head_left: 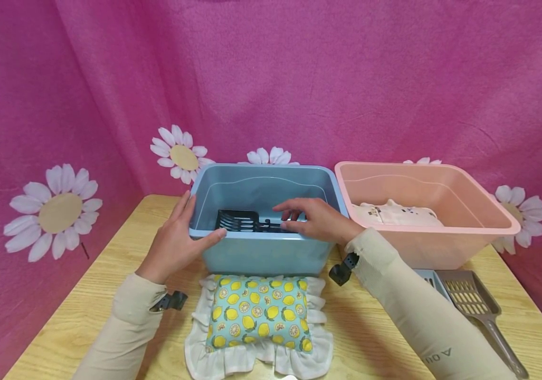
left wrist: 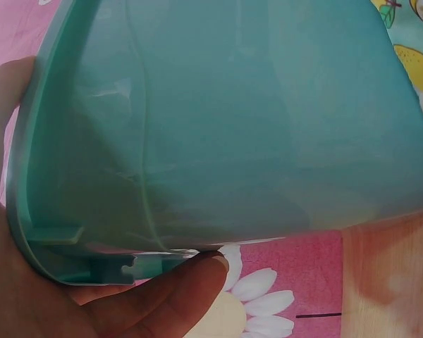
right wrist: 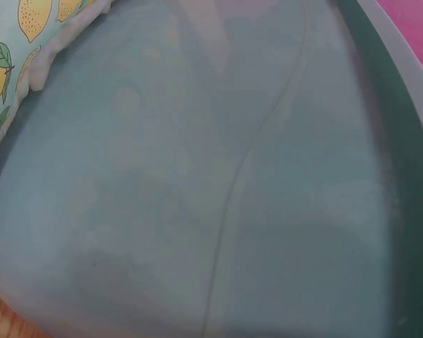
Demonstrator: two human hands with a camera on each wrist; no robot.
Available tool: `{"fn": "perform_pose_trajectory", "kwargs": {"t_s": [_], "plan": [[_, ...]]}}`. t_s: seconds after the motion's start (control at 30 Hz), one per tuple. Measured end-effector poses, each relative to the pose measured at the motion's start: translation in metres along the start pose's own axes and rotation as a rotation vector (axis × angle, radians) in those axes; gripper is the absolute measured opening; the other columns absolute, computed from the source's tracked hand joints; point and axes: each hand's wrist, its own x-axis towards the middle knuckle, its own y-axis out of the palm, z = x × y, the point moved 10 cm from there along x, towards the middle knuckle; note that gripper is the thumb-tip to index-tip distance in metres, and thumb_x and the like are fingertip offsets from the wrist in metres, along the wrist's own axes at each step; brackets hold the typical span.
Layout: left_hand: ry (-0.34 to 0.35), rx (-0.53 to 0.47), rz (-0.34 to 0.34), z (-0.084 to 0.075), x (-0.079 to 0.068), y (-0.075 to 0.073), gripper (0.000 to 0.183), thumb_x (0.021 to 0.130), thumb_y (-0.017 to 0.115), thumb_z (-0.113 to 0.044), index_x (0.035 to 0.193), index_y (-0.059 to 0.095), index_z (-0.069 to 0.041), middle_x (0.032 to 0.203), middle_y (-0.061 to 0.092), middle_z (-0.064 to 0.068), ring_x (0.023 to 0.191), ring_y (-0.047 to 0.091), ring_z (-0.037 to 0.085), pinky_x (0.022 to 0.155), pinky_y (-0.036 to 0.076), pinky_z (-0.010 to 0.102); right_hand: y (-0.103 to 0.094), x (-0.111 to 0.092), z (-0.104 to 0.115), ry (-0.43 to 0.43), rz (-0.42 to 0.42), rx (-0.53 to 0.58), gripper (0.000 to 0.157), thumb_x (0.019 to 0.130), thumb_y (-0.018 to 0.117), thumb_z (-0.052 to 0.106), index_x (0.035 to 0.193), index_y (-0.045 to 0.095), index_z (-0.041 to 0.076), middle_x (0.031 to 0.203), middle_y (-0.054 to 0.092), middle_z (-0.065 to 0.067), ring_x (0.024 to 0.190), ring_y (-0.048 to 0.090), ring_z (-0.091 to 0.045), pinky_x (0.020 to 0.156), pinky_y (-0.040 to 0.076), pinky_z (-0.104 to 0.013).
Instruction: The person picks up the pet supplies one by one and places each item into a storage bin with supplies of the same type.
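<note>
The blue bin [head_left: 263,256] stands on the wood-grain counter [head_left: 104,274] and serves as the reference for all positions. One black slotted scoop [head_left: 237,221] lies inside the blue bin; the bin's front wall hides its lower edge, and the right grip [head_left: 320,219] covers the end of its handle. The right grip extends over the blue bin's opening, thumb and index finger spread apart; contact with the scoop handle cannot be determined. The left grip [head_left: 173,240] is closed around the rim at the blue bin's left front corner, thumb over the front edge, fingers along the left side. One lemon-print pillow [head_left: 258,314] with a white ruffle lies just in front of the blue bin, between the forearms. One pink bin [head_left: 446,248] stands beside the blue bin on its right and contains white printed cloth [head_left: 403,215]. To the right front of the blue bin lie one brown scoop [head_left: 487,319] and one blue-grey scoop [head_left: 437,282], the latter largely obscured by the right sleeve. Visible count: two bins, three scoops, one pillow.
</note>
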Motion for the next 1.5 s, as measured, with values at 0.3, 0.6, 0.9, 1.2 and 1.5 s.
{"fn": "perform_pose_trajectory", "kwargs": {"t_s": [0.3, 0.6, 0.9, 1.2, 1.5], "plan": [[-0.002, 0.004, -0.001, 0.002, -0.001, 0.0, 0.109, 0.076, 0.063, -0.07, 0.156, 0.013, -0.016, 0.162, 0.008, 0.005, 0.139, 0.028, 0.041, 0.093, 0.042, 0.064, 0.002, 0.001, 0.002, 0.009, 0.012, 0.007, 0.038, 0.093, 0.065, 0.018, 0.13, 0.061, 0.015, 0.102, 0.067, 0.002, 0.092, 0.059, -0.013, 0.072, 0.051, -0.031], [0.0, -0.007, 0.007, 0.002, 0.001, 0.001, 0.11, 0.075, 0.062, -0.072, 0.156, 0.012, -0.017, 0.162, 0.008, 0.005, 0.139, 0.029, 0.04, 0.092, 0.043, 0.063, -0.005, -0.001, 0.005, -0.029, -0.049, -0.025, 0.036, 0.09, 0.068, 0.016, 0.126, 0.064, 0.014, 0.101, 0.066, 0.001, 0.091, 0.059, -0.012, 0.074, 0.051, -0.031], [-0.004, 0.009, 0.015, 0.001, 0.0, 0.0, 0.11, 0.076, 0.06, -0.074, 0.156, 0.013, -0.014, 0.162, 0.007, 0.004, 0.139, 0.028, 0.039, 0.095, 0.042, 0.063, -0.019, -0.007, 0.021, -0.133, -0.146, -0.078, 0.036, 0.087, 0.072, 0.015, 0.122, 0.066, 0.012, 0.098, 0.065, 0.003, 0.089, 0.06, -0.015, 0.075, 0.049, -0.031], [-0.006, 0.01, 0.016, 0.001, 0.001, 0.001, 0.111, 0.075, 0.059, -0.075, 0.156, 0.013, -0.012, 0.162, 0.007, 0.005, 0.14, 0.028, 0.039, 0.096, 0.04, 0.064, -0.032, -0.024, 0.02, -0.072, -0.142, -0.057, 0.037, 0.09, 0.07, 0.02, 0.126, 0.063, 0.016, 0.103, 0.064, 0.007, 0.091, 0.057, -0.008, 0.076, 0.05, -0.031], [-0.017, 0.006, 0.021, 0.001, 0.0, 0.001, 0.111, 0.075, 0.06, -0.074, 0.156, 0.011, -0.015, 0.162, 0.007, 0.007, 0.139, 0.028, 0.041, 0.094, 0.041, 0.065, -0.048, -0.051, 0.028, -0.062, -0.209, -0.062, 0.039, 0.091, 0.069, 0.021, 0.129, 0.061, 0.016, 0.112, 0.063, 0.003, 0.092, 0.058, -0.011, 0.073, 0.05, -0.031]]}}
